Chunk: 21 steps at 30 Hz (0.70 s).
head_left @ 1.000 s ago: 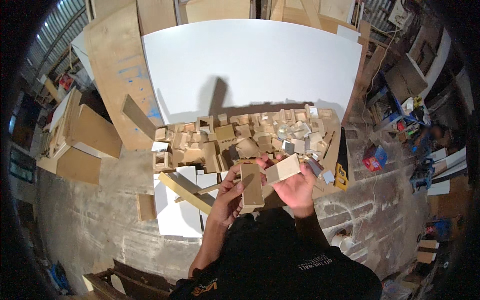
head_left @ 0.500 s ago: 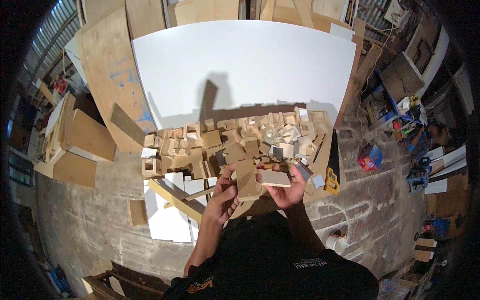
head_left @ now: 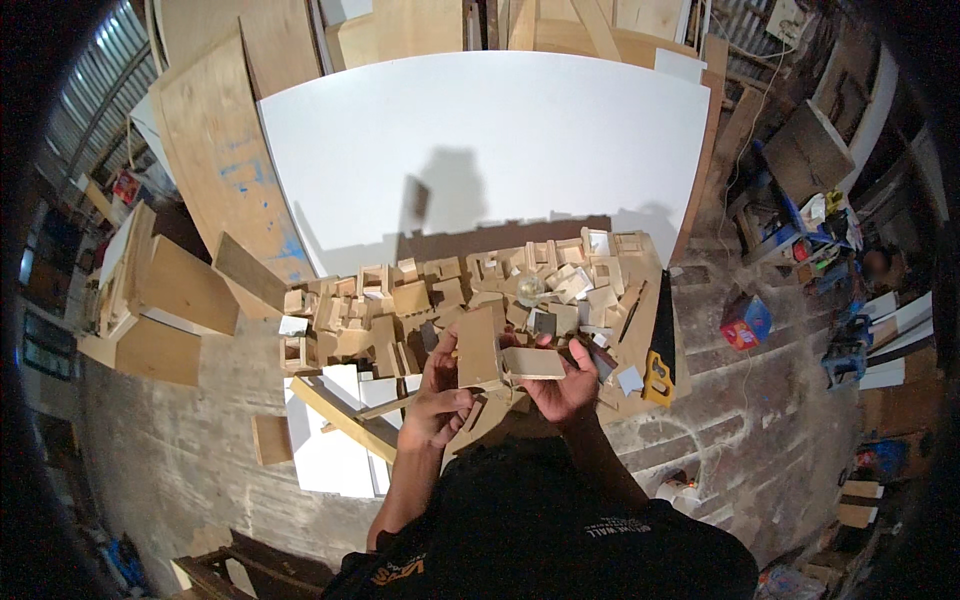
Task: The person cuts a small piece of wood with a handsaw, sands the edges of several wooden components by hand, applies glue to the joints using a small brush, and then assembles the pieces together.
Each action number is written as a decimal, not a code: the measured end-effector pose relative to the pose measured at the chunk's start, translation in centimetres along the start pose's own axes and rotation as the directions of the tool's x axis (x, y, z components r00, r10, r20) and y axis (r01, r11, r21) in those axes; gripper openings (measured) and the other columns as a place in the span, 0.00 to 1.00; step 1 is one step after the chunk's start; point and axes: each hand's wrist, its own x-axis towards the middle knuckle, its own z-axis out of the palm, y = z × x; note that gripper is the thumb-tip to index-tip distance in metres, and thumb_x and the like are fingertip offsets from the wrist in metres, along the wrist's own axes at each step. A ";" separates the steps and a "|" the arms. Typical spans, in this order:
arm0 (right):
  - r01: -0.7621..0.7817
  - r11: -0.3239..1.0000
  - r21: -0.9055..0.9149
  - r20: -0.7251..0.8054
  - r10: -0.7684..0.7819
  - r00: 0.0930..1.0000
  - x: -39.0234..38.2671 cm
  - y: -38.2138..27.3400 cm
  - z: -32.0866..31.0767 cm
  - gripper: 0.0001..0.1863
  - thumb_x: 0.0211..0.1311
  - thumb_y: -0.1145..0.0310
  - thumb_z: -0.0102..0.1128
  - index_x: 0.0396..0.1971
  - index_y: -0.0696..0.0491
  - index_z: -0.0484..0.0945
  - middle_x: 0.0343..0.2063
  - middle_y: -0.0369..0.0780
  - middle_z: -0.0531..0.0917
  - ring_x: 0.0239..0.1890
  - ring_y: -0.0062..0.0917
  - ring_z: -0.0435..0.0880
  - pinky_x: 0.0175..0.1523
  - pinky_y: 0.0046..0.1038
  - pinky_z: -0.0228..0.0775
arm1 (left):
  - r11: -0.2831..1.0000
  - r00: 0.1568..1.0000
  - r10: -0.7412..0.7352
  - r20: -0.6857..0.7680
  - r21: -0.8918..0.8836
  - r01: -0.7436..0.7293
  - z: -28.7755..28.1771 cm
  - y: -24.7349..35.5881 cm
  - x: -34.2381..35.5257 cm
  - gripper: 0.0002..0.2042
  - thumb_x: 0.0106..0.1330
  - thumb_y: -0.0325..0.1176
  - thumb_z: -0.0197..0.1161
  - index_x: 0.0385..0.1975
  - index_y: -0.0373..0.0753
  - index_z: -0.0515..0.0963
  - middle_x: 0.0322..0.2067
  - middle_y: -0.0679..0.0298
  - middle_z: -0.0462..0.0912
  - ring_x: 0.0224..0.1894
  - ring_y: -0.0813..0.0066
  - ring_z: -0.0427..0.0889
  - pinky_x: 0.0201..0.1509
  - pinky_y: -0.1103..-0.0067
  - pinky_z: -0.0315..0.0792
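Note:
Above the near edge of the work table, my left hand (head_left: 437,395) is closed round the edge of a flat, upright-tilted wooden board (head_left: 480,347). My right hand (head_left: 568,388) grips a smaller wooden block (head_left: 534,364) with a pale face, fingers round its right end. The two pieces' edges meet or overlap between my hands; I cannot tell if they are joined. A greyish piece (head_left: 603,362) shows beside my right fingertips, and whether it is held is unclear. A small brown strip (head_left: 474,414) appears below my left hand.
Wood offcuts and little box frames (head_left: 374,280) cover the table. A yellow-handled saw (head_left: 659,378) lies on its right, a clear round container (head_left: 530,289) amid the pieces. A long strip (head_left: 345,418) crosses white panels (head_left: 318,455) at left. A white board (head_left: 500,140) stands behind.
The left board has tilted to face me more and shifted slightly left. The right block has moved left and slightly down, its end now meeting or overlapping the board's edge.

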 end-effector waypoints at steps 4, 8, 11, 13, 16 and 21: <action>0.011 0.995 -0.096 -0.059 -0.017 0.998 0.1 -1.1 -0.2 0.30 0.71 0.47 0.38 0.54 0.60 0.67 0.66 0.58 0.62 0.71 0.54 0.56 0.69 0.62 0.52 | 0.987 0.999 -0.014 -0.040 0.159 0.020 -0.4 0.0 0.2 0.53 0.38 0.31 0.73 0.71 0.33 0.54 0.57 0.54 0.73 0.37 0.72 0.84 0.31 0.84 0.79; 0.055 0.965 -0.255 -0.069 -0.075 0.995 0.9 -0.5 3.4 0.29 0.68 0.49 0.43 0.54 0.61 0.69 0.70 0.57 0.55 0.74 0.51 0.47 0.70 0.60 0.50 | 0.966 0.993 0.102 -0.065 0.246 -0.083 0.5 -0.8 0.8 0.54 0.38 0.34 0.74 0.70 0.33 0.53 0.61 0.53 0.69 0.55 0.61 0.77 0.55 0.72 0.74; 0.194 0.940 -0.282 -0.036 -0.212 0.977 1.8 0.2 6.2 0.24 0.69 0.55 0.44 0.54 0.59 0.71 0.70 0.55 0.57 0.73 0.50 0.53 0.70 0.58 0.53 | 0.978 0.996 0.073 -0.054 0.198 -0.061 1.1 -1.1 0.9 0.53 0.37 0.38 0.79 0.68 0.32 0.58 0.57 0.60 0.73 0.62 0.68 0.70 0.68 0.74 0.62; 0.260 0.912 -0.318 0.002 -0.273 0.962 2.1 0.0 6.5 0.20 0.70 0.60 0.42 0.53 0.58 0.72 0.69 0.55 0.60 0.72 0.49 0.56 0.69 0.57 0.56 | 0.989 0.996 0.081 -0.028 0.126 -0.077 1.0 -1.8 0.9 0.54 0.37 0.38 0.79 0.69 0.31 0.56 0.58 0.59 0.72 0.62 0.68 0.71 0.67 0.75 0.63; 0.302 0.903 -0.305 -0.005 -0.319 0.948 2.4 0.9 7.8 0.19 0.70 0.62 0.42 0.53 0.56 0.73 0.68 0.54 0.62 0.71 0.48 0.59 0.68 0.57 0.58 | 0.985 0.989 0.145 0.041 0.089 -0.148 0.1 -3.0 1.5 0.55 0.38 0.39 0.76 0.70 0.32 0.53 0.62 0.51 0.68 0.63 0.56 0.71 0.71 0.65 0.61; 0.279 0.862 -0.423 0.041 -0.290 0.956 2.1 0.8 8.4 0.18 0.72 0.62 0.42 0.54 0.54 0.73 0.70 0.52 0.58 0.74 0.46 0.53 0.68 0.59 0.59 | 0.979 0.981 0.175 0.077 0.093 -0.182 0.2 -3.3 1.8 0.55 0.41 0.42 0.77 0.71 0.33 0.52 0.62 0.46 0.68 0.64 0.51 0.71 0.73 0.61 0.60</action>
